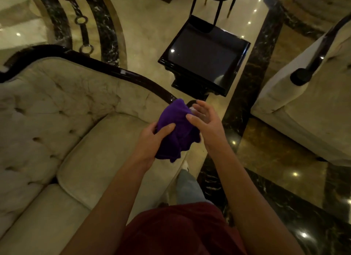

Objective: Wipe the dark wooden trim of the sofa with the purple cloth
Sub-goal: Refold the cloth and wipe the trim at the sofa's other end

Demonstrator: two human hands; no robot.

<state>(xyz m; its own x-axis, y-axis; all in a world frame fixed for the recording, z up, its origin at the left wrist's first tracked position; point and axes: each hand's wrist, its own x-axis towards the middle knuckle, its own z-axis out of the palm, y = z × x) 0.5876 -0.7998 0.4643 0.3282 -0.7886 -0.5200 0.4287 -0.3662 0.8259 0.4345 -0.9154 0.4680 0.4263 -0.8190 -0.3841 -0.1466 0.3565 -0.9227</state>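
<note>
L hand [152, 139] grips purple cloth [175, 129], bunched, above sofa [76, 106] arm. R hand [204, 118] released, fingertips touching cloth near dark trim [121, 72].

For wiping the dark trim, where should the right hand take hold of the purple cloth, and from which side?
Judging by its pose, the upper right bulge of the purple cloth is best, approached from the right. The left hand already grips its lower left part, and the right hand is open beside that bulge, nearest the dark wooden trim.
</note>
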